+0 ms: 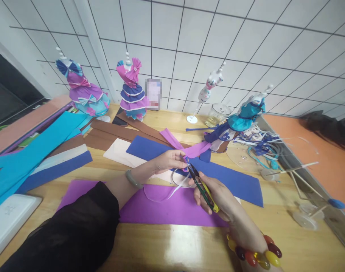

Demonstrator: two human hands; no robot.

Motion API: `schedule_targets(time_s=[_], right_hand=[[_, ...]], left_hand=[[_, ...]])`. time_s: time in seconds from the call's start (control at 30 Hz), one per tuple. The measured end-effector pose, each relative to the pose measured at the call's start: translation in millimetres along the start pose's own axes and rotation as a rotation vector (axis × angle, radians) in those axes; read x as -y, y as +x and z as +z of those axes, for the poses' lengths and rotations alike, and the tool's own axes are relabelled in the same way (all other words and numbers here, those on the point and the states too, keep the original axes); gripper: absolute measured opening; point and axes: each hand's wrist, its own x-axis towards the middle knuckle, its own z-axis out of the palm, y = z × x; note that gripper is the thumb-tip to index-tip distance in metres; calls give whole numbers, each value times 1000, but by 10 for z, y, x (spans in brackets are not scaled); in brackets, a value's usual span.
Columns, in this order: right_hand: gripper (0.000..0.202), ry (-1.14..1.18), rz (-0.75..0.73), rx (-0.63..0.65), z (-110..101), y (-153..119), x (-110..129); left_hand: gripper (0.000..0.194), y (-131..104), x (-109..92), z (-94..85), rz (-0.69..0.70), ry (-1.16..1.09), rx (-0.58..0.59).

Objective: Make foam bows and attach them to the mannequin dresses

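My left hand (171,160) is closed in a pinch on a small gathered piece of purple and blue fabric (185,163). From that piece a thin white ribbon (176,190) trails down in a loop. My right hand (213,192) is wrapped round thread snips (202,187) with green and yellow handles. Their dark blades point up and left, with the tips right at the pinched fabric and ribbon. Under both hands lie a purple sheet (161,207) and a long blue strip (240,181). A pinkish-purple strip (196,150) lies just beyond my left fingertips.
Dressed miniature mannequins (89,94) stand along the tiled wall, beside a bare mannequin (209,88) and a glass jar (218,113). Brown strips (112,136) and turquoise fabric (50,149) lie left. Tangled ribbon scraps (263,141) and a blue-tipped stand (308,215) are right.
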Motion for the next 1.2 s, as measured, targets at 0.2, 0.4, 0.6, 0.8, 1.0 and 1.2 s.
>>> schedule_targets(time_s=[0.2,0.4,0.6,0.8,1.0,1.2], right_hand=[[47,-15,5,-22,6,6,3],[43,0,-5,-44,11,13,-2],[43,-25,-14,-57,3,11,-11],[39,-25,-3,-78,24,11,-4],[38,-15,-12,-69,30,18,-14],[40,16,-28,-51,28,24,-21]], left_hand=[[30,-19,-9,26,-18,60,-12],[32,-21,-21,49,-20,82,-38],[34,-22,-20,57,-30,107,-39],[32,-20,-18,49,-25,143,-41],[31,-25,-12,31,-13,175,-41],[30,-23,-11,19,-13,175,-37]])
